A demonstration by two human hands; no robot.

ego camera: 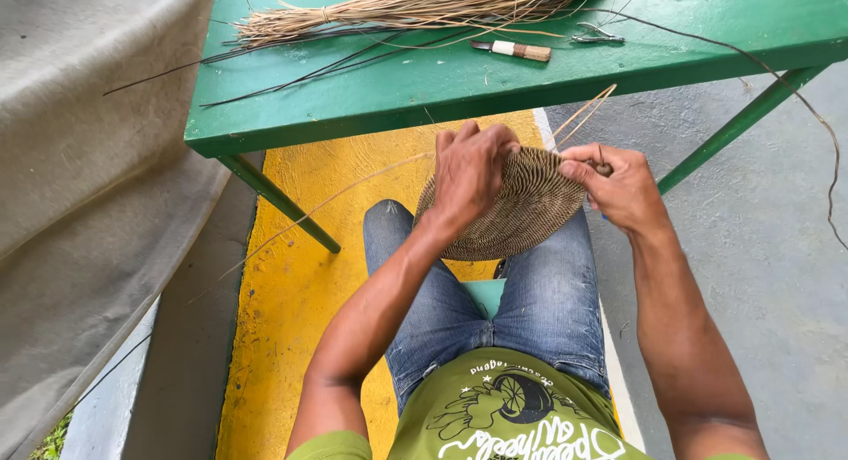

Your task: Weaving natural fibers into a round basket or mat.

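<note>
While clasped: woven disc (pixel 521 208) between grips

Green table (pixel 495 80) w/ slanted legs; yellow floor strip (pixel 291 336), grey concrete (pixel 760 274) right, grey tarp (pixel 88 159) left; daylight.

Round coiled woven disc (pixel 517 208), brown with fine dark ribbing, partly finished, held tilted above the lap in front of the green table edge. Pale loose fibre strands (pixel 579 115) sticking up from its upper right rim, one long strand trailing left.
</note>
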